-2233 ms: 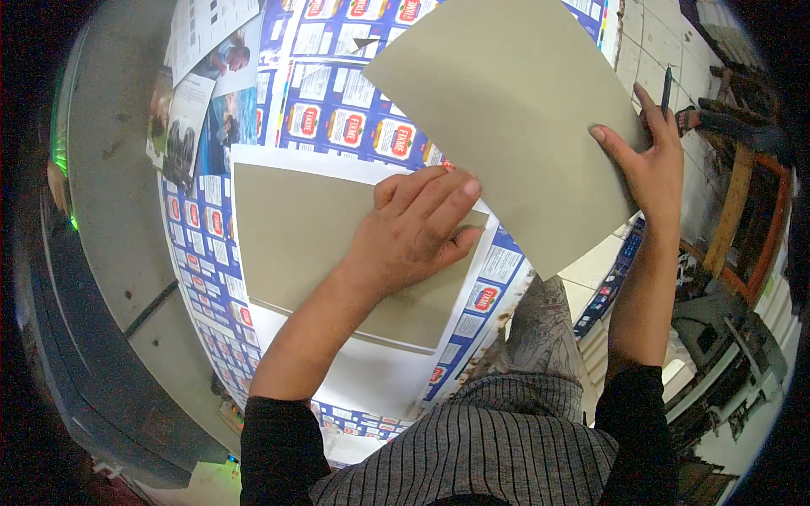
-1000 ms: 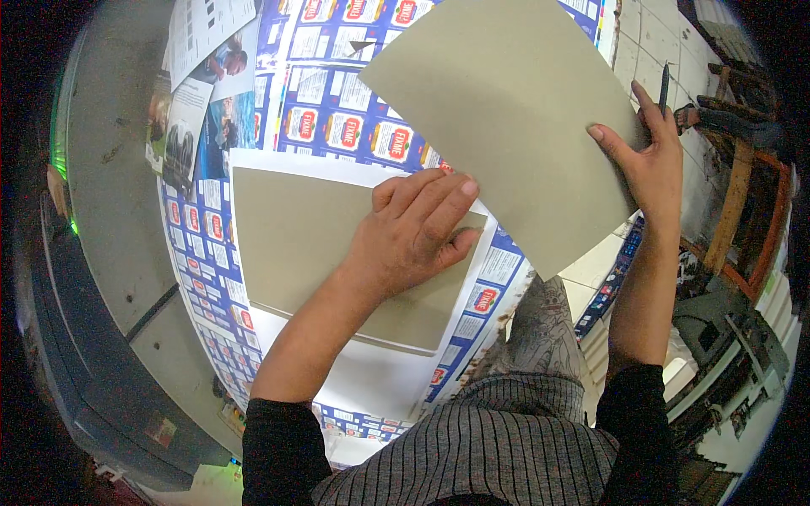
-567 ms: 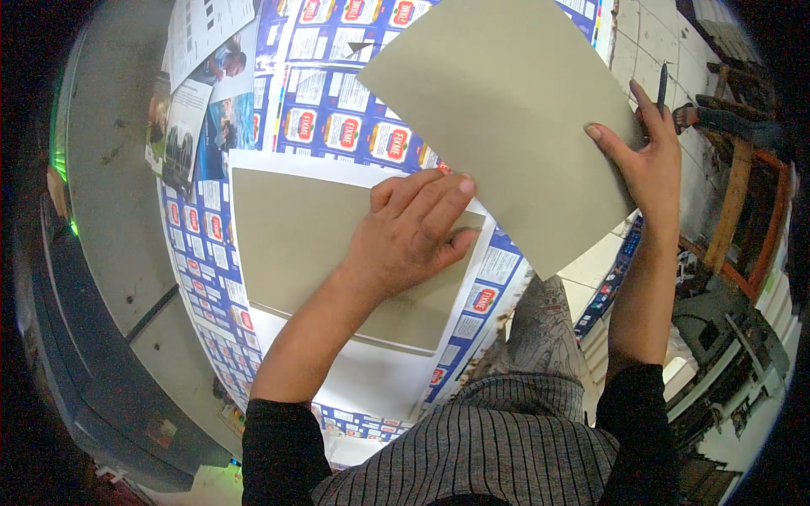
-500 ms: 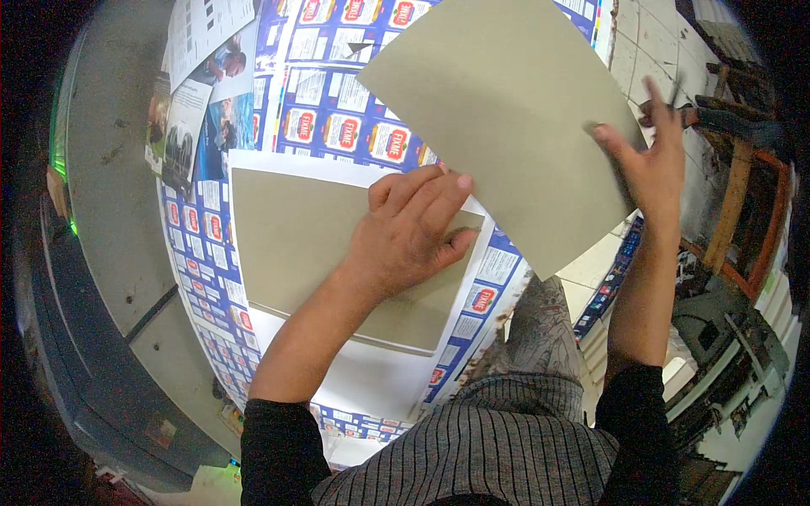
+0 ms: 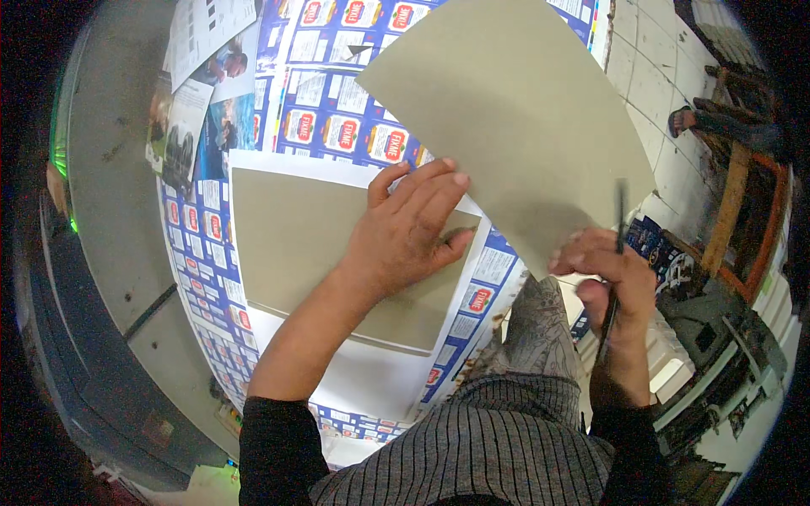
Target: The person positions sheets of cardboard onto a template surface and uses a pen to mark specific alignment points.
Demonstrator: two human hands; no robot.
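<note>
— Several printed sheets, blue and white, lie under everything. What's the biggest piece on them?

— The large board, grey-green and turned at a slant. It reaches past the sheets' right edge, with floor tiles in view beyond.

— And left of its lower corner?

— A white sheet, with the small board on top, the same grey-green. White shows along its far, right and near sides.

— Anything farther off?

— Photos, overlapping at the upper left, well apart from both hands.

— How is the left hand?

— Palm down over the small board's right part, fingers spread a little and loosely bent, gripping nothing. The fingertips come to the large board's near edge; I can't tell how hard they press.

— The right hand?

— Curled closed around a pen, just beside the large board's lower corner. Whether its fingers touch the board, I can't tell.

— And the pen?

— Thin, dark, nearly upright in view, its top end blurred.
</note>
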